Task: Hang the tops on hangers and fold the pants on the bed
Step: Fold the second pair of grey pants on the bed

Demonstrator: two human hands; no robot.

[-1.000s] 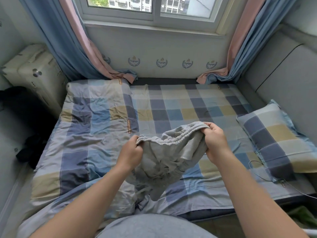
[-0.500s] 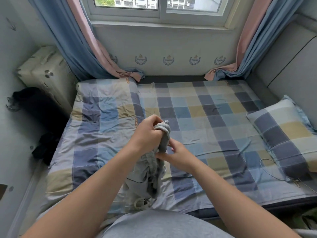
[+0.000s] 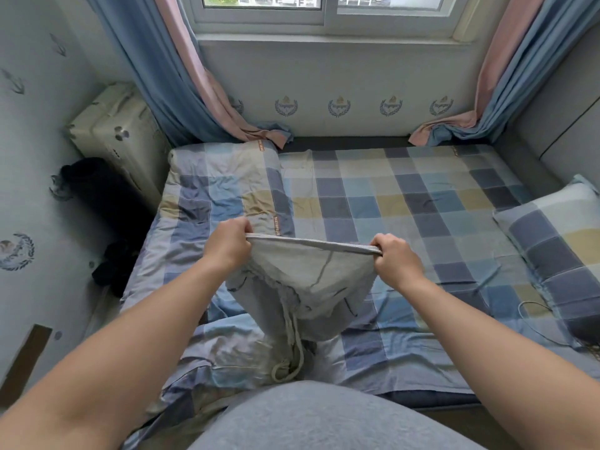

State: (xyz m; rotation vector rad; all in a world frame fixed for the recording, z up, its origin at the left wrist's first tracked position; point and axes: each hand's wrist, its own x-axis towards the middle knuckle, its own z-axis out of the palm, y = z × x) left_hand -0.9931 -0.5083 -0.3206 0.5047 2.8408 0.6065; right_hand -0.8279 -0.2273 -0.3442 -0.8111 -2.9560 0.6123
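Note:
Grey pants [image 3: 302,280] with a drawstring hang in front of me above the near part of the bed [image 3: 406,203]. My left hand [image 3: 229,243] grips one end of their stretched top edge and my right hand [image 3: 394,256] grips the other end. The cloth is pulled taut between my fists and its lower part droops down to the bedding, with the drawstring dangling near the bed's front edge. No tops or hangers are in view.
A checked quilt [image 3: 220,193] lies folded on the bed's left side and a checked pillow [image 3: 558,235] at the right. A thin cable [image 3: 532,323] lies near the pillow. Dark clothes [image 3: 113,271] and a cream suitcase [image 3: 120,134] fill the gap at left.
My hands were close together on the bunched pants half a second ago. They have moved apart, and the top edge is now stretched flat between them.

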